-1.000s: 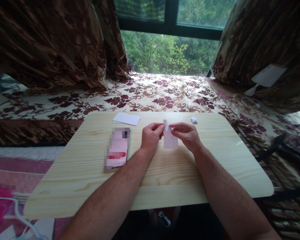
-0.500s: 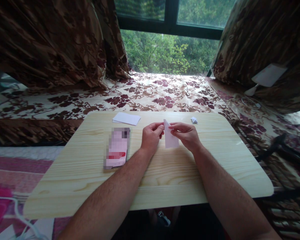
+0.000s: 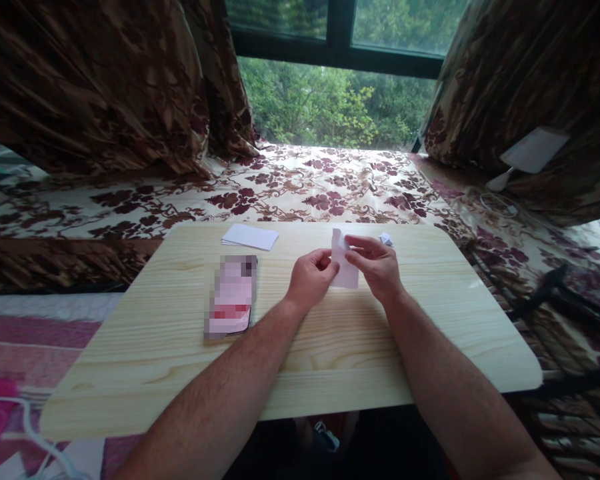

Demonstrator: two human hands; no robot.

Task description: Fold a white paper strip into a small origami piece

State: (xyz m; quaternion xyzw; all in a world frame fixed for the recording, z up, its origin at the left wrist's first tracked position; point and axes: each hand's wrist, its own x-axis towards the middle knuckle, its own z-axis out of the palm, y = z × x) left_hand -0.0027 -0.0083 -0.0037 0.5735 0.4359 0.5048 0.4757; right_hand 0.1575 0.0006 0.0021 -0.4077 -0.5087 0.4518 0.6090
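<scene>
A small white sheet of paper (image 3: 347, 275) is held upright above the middle of the wooden table. My left hand (image 3: 311, 275) pinches its left edge between thumb and fingers. On the other side, my right hand (image 3: 377, 265) has its thumb and fingertips on the upper right part of the paper, closed about its edge. Beyond the right hand's fingers lies a small folded white paper piece (image 3: 386, 239), partly covered by them. A stack of white paper sheets (image 3: 250, 237) rests near the far left of the table.
A phone (image 3: 233, 293), blurred out in part, lies on the table (image 3: 330, 360) left of my forearms. Past the far edge is a flowered cloth ledge (image 3: 325, 180). A white lamp (image 3: 535, 150) stands at the right, and a white cable (image 3: 27, 417) runs at lower left.
My left hand has slid lower along the paper's left edge. The right hand has shifted slightly up and away, with its fingers now partly before the folded paper piece.
</scene>
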